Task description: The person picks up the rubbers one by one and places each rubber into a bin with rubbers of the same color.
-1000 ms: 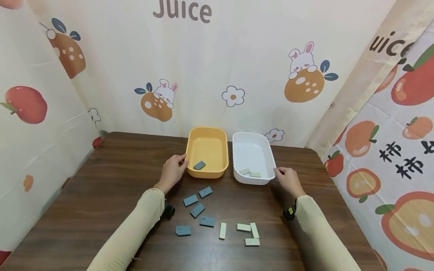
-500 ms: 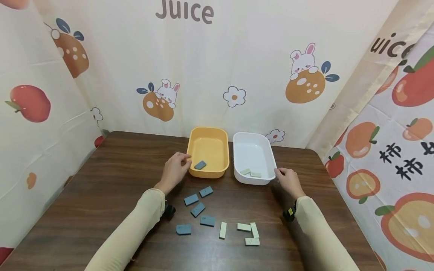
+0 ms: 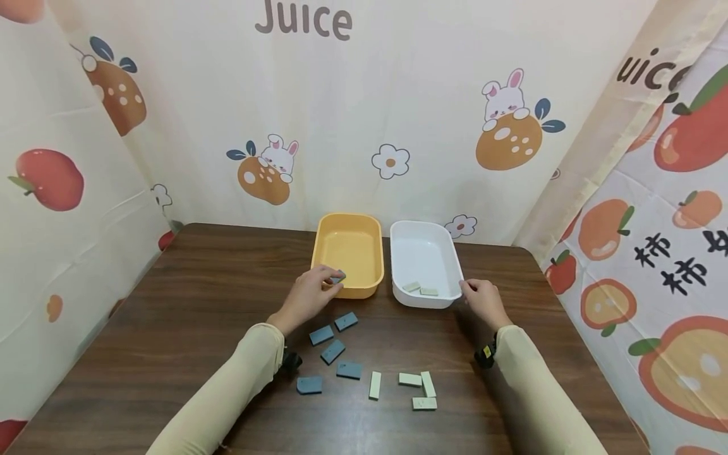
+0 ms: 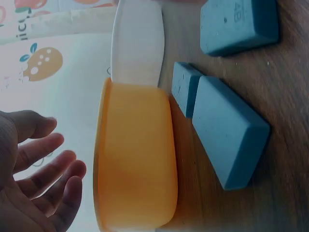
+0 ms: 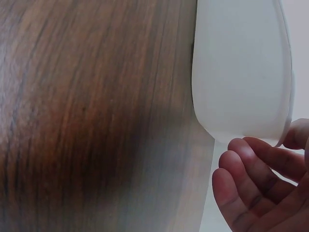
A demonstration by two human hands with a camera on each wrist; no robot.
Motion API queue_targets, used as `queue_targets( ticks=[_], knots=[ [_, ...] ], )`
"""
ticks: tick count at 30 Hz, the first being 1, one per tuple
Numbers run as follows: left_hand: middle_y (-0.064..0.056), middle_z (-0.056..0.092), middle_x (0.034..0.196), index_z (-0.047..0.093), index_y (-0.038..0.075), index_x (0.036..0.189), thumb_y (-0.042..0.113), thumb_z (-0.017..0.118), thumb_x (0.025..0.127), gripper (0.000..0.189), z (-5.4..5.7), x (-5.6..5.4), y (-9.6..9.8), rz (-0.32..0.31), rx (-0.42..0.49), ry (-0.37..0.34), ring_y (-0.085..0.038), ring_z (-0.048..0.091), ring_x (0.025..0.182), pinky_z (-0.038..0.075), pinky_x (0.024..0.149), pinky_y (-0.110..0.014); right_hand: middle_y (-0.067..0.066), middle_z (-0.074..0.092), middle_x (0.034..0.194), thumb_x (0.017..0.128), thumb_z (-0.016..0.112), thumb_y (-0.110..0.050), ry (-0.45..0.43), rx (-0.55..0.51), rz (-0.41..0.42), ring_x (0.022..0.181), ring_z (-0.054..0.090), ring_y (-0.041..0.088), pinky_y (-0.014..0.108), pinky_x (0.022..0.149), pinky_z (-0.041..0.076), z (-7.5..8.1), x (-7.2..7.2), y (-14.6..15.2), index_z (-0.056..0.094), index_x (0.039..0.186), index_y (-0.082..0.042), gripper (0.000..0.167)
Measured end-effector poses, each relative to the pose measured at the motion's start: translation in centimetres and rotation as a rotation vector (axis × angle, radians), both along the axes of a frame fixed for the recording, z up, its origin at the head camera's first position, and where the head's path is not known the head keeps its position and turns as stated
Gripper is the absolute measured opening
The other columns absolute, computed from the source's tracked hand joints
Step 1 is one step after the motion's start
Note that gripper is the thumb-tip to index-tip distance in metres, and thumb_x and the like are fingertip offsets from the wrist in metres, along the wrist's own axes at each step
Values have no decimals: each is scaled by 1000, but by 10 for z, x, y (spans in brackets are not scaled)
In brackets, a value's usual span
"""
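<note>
My left hand (image 3: 309, 296) is over the front left corner of the yellow bin (image 3: 372, 292). Its relaxed fingers (image 4: 41, 152) stand apart with nothing between them in the left wrist view. One blue block (image 3: 339, 276) lies inside that bin, partly hidden behind the fingers in the head view. With thumb and fingers, my right hand (image 3: 485, 301) pinches the rim of the white bin (image 3: 421, 303) at its front right corner. Two pale green blocks (image 3: 429, 292) lie in the white bin.
Several blue blocks (image 3: 349, 370) lie on the brown wooden table (image 3: 239, 278) in front of the yellow bin. Several pale green blocks (image 3: 409, 380) lie to their right. A printed curtain (image 3: 352, 126) hangs close behind both bins.
My left hand has left the yellow bin's left rim and moved right over its front corner, covering part of the blue block inside. The right hand has stayed on the white bin.
</note>
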State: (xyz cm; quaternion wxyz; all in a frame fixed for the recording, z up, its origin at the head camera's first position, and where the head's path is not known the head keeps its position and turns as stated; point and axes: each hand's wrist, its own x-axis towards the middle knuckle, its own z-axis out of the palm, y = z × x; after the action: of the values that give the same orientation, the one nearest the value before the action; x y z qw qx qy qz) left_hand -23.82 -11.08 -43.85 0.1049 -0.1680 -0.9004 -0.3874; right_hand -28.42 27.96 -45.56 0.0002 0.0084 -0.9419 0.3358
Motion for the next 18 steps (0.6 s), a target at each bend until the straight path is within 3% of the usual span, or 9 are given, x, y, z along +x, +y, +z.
queue_targets(
  ticks=[5, 14, 18],
  knots=[
    [-7, 68, 107, 73, 8, 110, 15, 68, 90, 22, -1, 3, 7, -53, -55, -17, -23, 66, 95, 54, 81, -40, 12, 65, 81, 102, 45, -26, -12, 1, -4, 75, 57, 20, 28, 65, 44, 2, -1, 0, 66, 115, 6, 40],
    [-1, 71, 107, 72, 10, 113, 20, 66, 93, 23, -5, 7, 15, -203, -180, -156, -15, 65, 94, 53, 81, -33, 15, 68, 85, 102, 46, -26, -11, -18, -3, 75, 58, 19, 28, 64, 45, 1, 0, 2, 67, 114, 6, 40],
    [0, 71, 110, 72, 11, 113, 20, 67, 92, 23, -9, 7, 19, -222, -225, -200, -14, 65, 99, 53, 84, -34, 16, 68, 86, 102, 45, -26, -12, -24, 8, 76, 58, 19, 28, 64, 45, 1, 0, 2, 67, 114, 6, 41]
  ],
)
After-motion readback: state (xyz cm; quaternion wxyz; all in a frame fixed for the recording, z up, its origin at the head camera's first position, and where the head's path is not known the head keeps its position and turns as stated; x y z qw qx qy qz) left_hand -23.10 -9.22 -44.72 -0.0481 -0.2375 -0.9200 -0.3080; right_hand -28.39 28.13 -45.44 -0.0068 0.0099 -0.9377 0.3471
